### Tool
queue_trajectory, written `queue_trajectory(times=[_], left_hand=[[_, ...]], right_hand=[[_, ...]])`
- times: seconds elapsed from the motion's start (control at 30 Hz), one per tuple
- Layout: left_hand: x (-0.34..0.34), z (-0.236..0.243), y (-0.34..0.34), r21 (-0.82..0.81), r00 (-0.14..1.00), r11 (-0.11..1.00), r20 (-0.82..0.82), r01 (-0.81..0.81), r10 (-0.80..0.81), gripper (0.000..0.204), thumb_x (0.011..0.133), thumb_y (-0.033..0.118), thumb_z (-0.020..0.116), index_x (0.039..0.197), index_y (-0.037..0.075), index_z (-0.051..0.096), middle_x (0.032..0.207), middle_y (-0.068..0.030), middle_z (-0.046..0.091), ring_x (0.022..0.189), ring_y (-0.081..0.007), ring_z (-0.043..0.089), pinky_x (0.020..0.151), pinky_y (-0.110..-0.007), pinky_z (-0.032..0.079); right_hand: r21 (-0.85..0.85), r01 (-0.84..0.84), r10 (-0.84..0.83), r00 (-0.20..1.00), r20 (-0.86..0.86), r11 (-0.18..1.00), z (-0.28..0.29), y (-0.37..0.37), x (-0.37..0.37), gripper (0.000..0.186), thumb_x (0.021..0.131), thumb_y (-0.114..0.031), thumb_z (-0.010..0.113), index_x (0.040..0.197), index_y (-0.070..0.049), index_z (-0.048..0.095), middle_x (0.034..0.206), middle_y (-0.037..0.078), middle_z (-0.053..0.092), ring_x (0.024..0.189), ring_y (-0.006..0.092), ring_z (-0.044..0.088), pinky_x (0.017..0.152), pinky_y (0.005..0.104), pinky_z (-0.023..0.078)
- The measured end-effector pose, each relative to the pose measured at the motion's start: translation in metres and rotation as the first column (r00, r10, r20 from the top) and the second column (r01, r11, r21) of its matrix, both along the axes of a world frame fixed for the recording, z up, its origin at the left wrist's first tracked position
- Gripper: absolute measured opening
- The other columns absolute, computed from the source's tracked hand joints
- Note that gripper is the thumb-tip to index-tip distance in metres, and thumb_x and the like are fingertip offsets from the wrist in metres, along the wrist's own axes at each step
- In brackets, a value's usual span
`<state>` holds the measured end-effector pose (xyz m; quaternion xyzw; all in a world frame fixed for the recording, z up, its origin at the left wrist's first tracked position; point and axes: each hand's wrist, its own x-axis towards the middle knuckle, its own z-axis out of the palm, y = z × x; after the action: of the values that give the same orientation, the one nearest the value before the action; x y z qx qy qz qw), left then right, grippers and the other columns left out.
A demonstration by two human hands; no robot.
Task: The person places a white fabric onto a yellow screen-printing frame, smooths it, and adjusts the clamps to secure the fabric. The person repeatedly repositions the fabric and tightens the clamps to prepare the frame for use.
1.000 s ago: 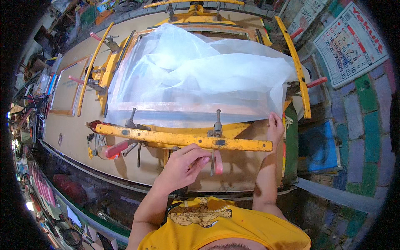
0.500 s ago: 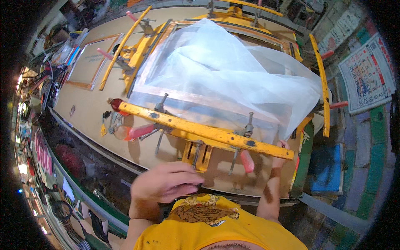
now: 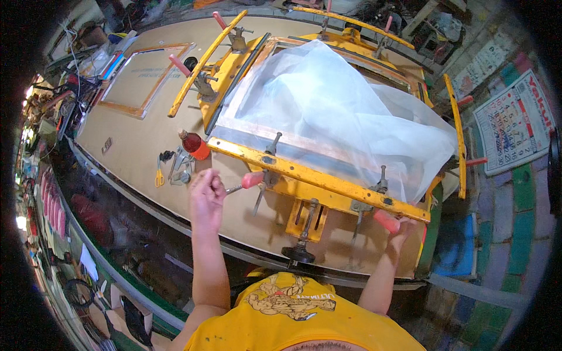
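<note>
A sheet of sheer white mesh (image 3: 328, 88) lies loosely folded over a rectangular wooden frame (image 3: 257, 126), ringed by yellow metal clamp bars. My right hand (image 3: 403, 227) is under the right end of the near yellow bar (image 3: 316, 178), closed at a red lever handle (image 3: 386, 221); its fingers are partly hidden. Left of that bar, my left hand (image 3: 208, 190) is raised with fingers curled. Beside it are a thin metal rod (image 3: 234, 188) and another red lever handle (image 3: 253, 179). Whether anything is in its curled fingers does not show.
A bottle of red liquid (image 3: 194, 144) stands at the near bar's left end. Yellow-handled scissors (image 3: 159, 175) and metal tools (image 3: 180, 169) lie beside it. Another wooden frame (image 3: 140, 110) rests at the far left. A black knob (image 3: 298, 254) juts past the table's near edge.
My left hand has moved forward and left, away from my body. My right hand has dropped from the mesh corner to the red lever, which has swung rightward. The view has shifted.
</note>
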<state>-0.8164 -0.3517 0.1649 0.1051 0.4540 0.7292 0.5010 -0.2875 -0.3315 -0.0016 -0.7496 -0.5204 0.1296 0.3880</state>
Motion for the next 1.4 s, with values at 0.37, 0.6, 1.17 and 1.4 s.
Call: queue_trajectory(times=[0.37,0.6,1.17,1.4], left_hand=[[-0.026,-0.097,0.094,-0.280,0.993,0.960,0.108,-0.012,0.044,0.022,0.096,0.018,0.064,0.114,0.007,0.061,0.093,-0.0023,0.062,0.079,-0.0135,0.059,0.073,-0.029,0.044],[-0.054,-0.147,0.165,-0.079,0.930,0.990,0.343,-0.115,0.135,0.022,0.097,0.014,0.066,0.106,-0.006,0.064,0.098,-0.0136,0.068,0.084,-0.0254,0.069,0.076,-0.039,0.058],[-0.068,-0.157,0.207,-0.276,0.864,0.843,0.076,-0.462,0.498,0.022,0.098,0.015,0.067,0.106,-0.005,0.068,0.091,-0.0086,0.069,0.076,-0.0164,0.063,0.066,-0.031,0.051],[-0.046,-0.140,0.161,-0.085,0.888,0.992,0.442,-0.098,0.126,0.036,0.104,0.030,0.055,0.117,-0.003,0.062,0.103,-0.0116,0.069,0.090,-0.0245,0.069,0.078,-0.040,0.058]], right_hand=[[-0.868,0.012,0.488,0.823,0.290,0.496,0.117,-0.072,-0.141,0.040,0.092,-0.036,0.058,0.091,0.000,0.075,0.097,0.028,0.070,0.100,0.0451,0.067,0.090,0.0510,0.051],[-0.750,-0.199,0.372,0.926,0.067,0.631,0.154,-0.035,-0.211,0.038,0.096,-0.032,0.062,0.087,0.003,0.072,0.076,0.018,0.070,0.068,0.0278,0.067,0.069,0.0414,0.054],[-0.261,-0.483,0.444,0.875,-0.194,0.836,0.037,0.043,-0.332,0.039,0.092,-0.018,0.068,0.127,-0.004,0.059,0.115,0.019,0.067,0.113,0.0350,0.063,0.096,0.0398,0.050],[-0.464,-0.387,0.379,0.918,-0.114,0.797,0.107,0.007,-0.315,0.037,0.085,-0.006,0.063,0.122,-0.004,0.062,0.112,0.022,0.064,0.099,0.0362,0.066,0.086,0.0421,0.054]])
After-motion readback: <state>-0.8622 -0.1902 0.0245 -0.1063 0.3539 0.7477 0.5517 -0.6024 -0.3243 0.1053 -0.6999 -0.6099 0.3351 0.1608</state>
